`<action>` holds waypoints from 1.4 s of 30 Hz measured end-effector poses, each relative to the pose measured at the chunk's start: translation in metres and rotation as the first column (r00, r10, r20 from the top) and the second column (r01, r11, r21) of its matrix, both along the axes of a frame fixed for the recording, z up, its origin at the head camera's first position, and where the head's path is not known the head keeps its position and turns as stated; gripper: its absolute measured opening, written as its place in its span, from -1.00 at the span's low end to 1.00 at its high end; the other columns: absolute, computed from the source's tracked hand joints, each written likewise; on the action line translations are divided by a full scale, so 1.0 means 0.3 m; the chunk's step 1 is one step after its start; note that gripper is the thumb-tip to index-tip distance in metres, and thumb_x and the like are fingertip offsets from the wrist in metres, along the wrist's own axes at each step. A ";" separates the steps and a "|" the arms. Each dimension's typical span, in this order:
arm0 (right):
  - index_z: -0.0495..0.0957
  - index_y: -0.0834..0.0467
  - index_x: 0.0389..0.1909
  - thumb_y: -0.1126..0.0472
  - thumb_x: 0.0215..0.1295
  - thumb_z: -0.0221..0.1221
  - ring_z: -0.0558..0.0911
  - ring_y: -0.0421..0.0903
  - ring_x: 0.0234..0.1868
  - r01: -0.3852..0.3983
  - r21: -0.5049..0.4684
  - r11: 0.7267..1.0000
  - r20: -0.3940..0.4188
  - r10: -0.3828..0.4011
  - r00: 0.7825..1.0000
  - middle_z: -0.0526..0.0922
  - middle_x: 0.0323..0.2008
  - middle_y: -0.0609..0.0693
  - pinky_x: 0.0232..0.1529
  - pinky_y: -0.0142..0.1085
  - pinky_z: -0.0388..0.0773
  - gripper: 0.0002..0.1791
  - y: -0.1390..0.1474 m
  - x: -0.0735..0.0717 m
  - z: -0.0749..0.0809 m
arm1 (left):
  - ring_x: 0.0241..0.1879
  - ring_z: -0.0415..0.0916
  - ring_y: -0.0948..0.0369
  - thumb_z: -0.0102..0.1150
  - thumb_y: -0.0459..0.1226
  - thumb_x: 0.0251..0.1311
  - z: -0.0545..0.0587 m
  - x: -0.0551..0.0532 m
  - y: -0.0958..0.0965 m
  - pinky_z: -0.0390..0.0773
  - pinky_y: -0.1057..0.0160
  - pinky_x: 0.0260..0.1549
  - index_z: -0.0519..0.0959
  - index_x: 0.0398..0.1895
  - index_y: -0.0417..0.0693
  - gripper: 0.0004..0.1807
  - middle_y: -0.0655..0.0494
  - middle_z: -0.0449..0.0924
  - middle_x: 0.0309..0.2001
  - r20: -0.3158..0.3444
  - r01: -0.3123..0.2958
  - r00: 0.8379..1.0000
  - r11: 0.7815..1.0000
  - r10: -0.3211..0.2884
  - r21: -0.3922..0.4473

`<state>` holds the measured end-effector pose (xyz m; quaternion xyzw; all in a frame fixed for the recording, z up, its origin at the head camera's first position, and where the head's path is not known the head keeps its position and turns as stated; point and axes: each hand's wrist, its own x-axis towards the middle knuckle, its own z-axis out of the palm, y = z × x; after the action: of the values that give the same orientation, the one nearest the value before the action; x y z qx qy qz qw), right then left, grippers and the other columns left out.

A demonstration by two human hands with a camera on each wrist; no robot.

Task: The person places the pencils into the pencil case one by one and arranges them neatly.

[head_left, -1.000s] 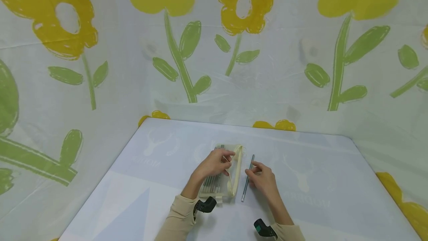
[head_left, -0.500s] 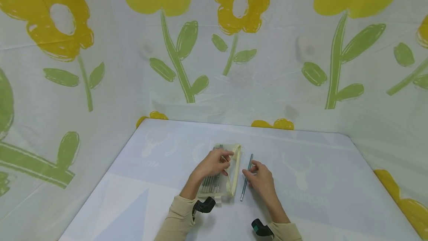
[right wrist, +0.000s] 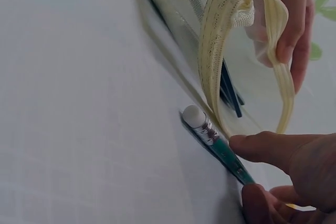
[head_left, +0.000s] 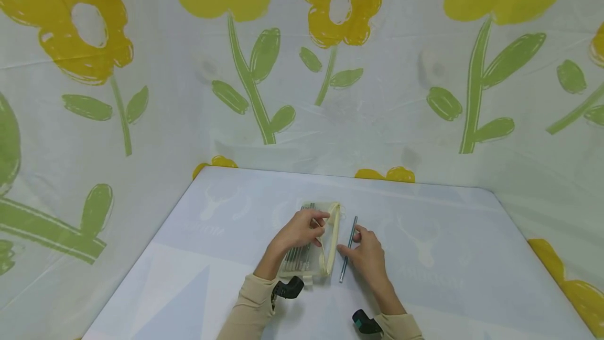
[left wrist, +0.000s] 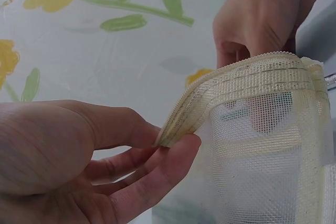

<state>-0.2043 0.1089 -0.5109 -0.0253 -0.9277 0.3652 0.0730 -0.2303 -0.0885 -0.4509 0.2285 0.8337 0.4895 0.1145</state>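
A pale-yellow mesh zip pouch lies on the table, with several dark pencils showing inside. My left hand pinches the zip edge between thumb and fingers, lifting it so the mouth gapes, as the left wrist view shows at the zip band. Right of the pouch a single green pencil with a white eraser end lies on the table. Over it reaches my right hand, thumb on one side and fingers on the other. A fingertip is at the pencil's barrel; a firm grip is not visible.
The white table has faint printed patterns. Around it hangs a curtain with yellow flowers and green stems. A black wrist camera sits on the left wrist, another black camera on the right.
My right thumb has moved left across the pencil, so thumb and fingers now stand farther apart around it. The left hand, pouch and pencil look almost unchanged.
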 end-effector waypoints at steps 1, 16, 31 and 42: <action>0.46 0.42 0.17 0.09 -0.08 0.50 0.45 -0.11 -0.42 0.002 0.006 1.000 0.001 -0.002 1.000 0.56 -0.28 0.12 -0.46 -0.35 0.41 -0.19 -0.001 0.001 -0.001 | -0.44 0.58 0.15 0.01 -0.50 0.31 0.000 0.000 0.000 0.80 0.09 -0.40 0.44 0.28 -0.34 -0.55 -0.17 0.55 -0.20 -0.001 0.000 1.000 1.000 0.000 0.001; 0.45 0.38 0.20 0.22 -0.01 0.45 0.52 -0.13 -0.39 0.000 0.021 1.000 0.023 0.000 1.000 0.57 -0.27 0.09 -0.42 -0.36 0.48 -0.27 -0.001 -0.001 0.003 | -0.46 0.56 0.19 0.01 -0.49 0.31 -0.002 0.001 -0.004 0.80 0.12 -0.41 0.45 0.27 -0.36 -0.56 -0.15 0.54 -0.21 -0.010 0.006 1.000 1.000 -0.006 0.004; 0.48 0.36 0.19 0.29 0.01 0.37 0.54 -0.19 -0.46 -0.016 0.033 0.999 0.033 0.014 0.999 0.64 -0.28 0.06 -0.50 -0.38 0.53 -0.35 0.002 0.004 0.026 | -0.45 0.59 0.13 0.02 -0.49 0.32 -0.002 0.000 -0.001 0.80 0.08 -0.39 0.45 0.27 -0.34 -0.56 -0.16 0.54 -0.20 -0.008 0.001 1.000 1.000 -0.001 0.008; 0.48 0.37 0.20 0.36 0.05 0.27 0.61 -0.22 -0.48 -0.020 -0.111 0.994 0.129 0.034 0.991 0.66 -0.16 0.16 -0.57 -0.40 0.63 -0.39 0.019 0.005 0.048 | -0.43 0.58 0.09 0.02 -0.49 0.32 -0.003 0.000 -0.003 0.80 0.06 -0.38 0.46 0.27 -0.33 -0.56 -0.16 0.53 -0.20 -0.005 0.001 1.000 1.000 -0.001 0.010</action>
<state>-0.2026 0.1145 -0.4966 -0.0404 -0.9093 0.4141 0.0058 -0.2303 -0.0892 -0.4519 0.2309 0.8314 0.4930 0.1114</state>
